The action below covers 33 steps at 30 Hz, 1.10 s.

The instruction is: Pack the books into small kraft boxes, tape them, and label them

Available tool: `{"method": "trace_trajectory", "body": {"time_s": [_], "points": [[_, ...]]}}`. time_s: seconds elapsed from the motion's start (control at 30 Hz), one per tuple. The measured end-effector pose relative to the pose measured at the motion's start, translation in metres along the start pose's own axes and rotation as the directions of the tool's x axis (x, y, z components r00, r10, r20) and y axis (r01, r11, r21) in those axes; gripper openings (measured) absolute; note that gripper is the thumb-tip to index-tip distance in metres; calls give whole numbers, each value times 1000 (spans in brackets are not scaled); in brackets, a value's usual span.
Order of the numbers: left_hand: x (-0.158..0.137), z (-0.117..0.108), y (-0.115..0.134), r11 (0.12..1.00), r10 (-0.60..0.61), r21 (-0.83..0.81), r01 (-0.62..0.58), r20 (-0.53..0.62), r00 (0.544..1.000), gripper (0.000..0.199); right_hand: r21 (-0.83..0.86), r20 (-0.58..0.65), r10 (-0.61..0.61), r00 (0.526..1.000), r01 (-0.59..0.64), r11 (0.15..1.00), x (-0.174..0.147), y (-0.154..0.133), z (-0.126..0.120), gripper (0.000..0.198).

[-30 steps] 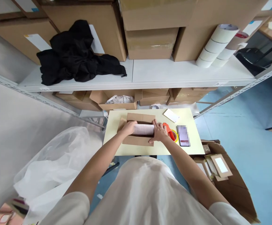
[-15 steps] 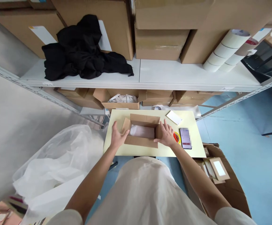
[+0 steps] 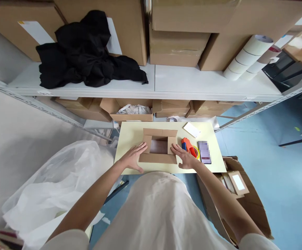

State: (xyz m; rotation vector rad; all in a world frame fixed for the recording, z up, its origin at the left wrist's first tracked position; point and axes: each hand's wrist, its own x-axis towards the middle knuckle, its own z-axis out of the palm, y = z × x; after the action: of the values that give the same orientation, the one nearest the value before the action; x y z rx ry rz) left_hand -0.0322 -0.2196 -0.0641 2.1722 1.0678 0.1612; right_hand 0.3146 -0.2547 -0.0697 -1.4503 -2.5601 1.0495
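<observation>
A small cardboard box [image 3: 157,158] sits on the pale yellow table [image 3: 130,130] in front of me. Its two short end flaps are folded inward, while the long front and back flaps lie outward. Through the gap shows a whitish wrapped item [image 3: 158,147]. My left hand [image 3: 134,158] is open, its fingertips on the left end flap. On the other side my right hand [image 3: 184,157], also open, has its fingertips at the right end flap. Just beyond the right hand lies an orange-red tape dispenser [image 3: 187,146] with a roll of yellow tape.
A phone [image 3: 204,152] and a white card [image 3: 192,130] lie on the table's right side. Behind stands a shelf [image 3: 182,83] with cartons, black cloth [image 3: 85,52] and tape rolls [image 3: 247,57]. White plastic sheeting [image 3: 54,184] is at left, a large open carton [image 3: 255,208] at right.
Both hands have come down onto the box's end flaps, which are now folded inward over the opening. The tape dispenser, mostly covered by my right hand before, now shows more fully.
</observation>
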Motion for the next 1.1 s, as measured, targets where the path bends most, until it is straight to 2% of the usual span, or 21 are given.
{"method": "trace_trajectory", "body": {"time_s": [0.07,0.17,0.23,0.3,0.37,0.43,0.5,0.53,0.57,0.63,0.73,0.83,0.97,1.03,1.1], "points": [[2,-3,-7,999,22,36,-22,0,1000,92,-48,31,15,999,-13,999,1,4,-3,85],[8,0,-12,1000,5,-1,-5,-61,998,54,22,-16,37,999,-36,999,5,4,-5,64],[12,7,-13,998,-27,-58,20,-140,990,42,112,-72,64,995,-56,992,10,2,-4,55],[17,17,-11,989,-98,-132,65,-254,962,36,213,-154,133,979,-98,972,17,0,-1,48],[22,27,-10,962,-217,-241,132,-372,902,33,326,-258,260,931,-169,930,24,-2,3,44],[28,36,-9,912,-351,-365,186,-460,815,38,421,-338,400,852,-244,874,32,-2,6,47],[34,43,-11,850,-467,-480,217,-494,733,51,456,-379,478,793,-289,842,39,0,3,61],[36,46,-12,814,-516,-534,229,-484,706,58,442,-396,480,783,-295,847,42,2,0,72],[37,47,-14,776,-559,-584,241,-457,692,64,411,-413,460,786,-290,864,45,5,-5,83],[38,49,-17,701,-614,-662,265,-371,697,74,326,-431,375,821,-246,913,51,11,-17,101],[37,48,-18,645,-648,-701,303,-292,703,80,271,-408,233,883,-127,954,60,20,-32,108],[37,47,-13,604,-696,-722,337,-271,665,80,234,-407,145,902,-50,971,66,22,-34,88],[42,47,-8,532,-743,-770,352,-225,631,82,22,-363,-2,932,10,1000,67,15,-23,48],[43,45,-8,532,-742,-764,366,-213,636,85,-98,-334,-40,942,8,995,66,10,-16,43],[42,41,-10,585,-720,-711,389,-236,653,87,-187,-315,-26,949,-36,982,64,6,-8,47]]}}
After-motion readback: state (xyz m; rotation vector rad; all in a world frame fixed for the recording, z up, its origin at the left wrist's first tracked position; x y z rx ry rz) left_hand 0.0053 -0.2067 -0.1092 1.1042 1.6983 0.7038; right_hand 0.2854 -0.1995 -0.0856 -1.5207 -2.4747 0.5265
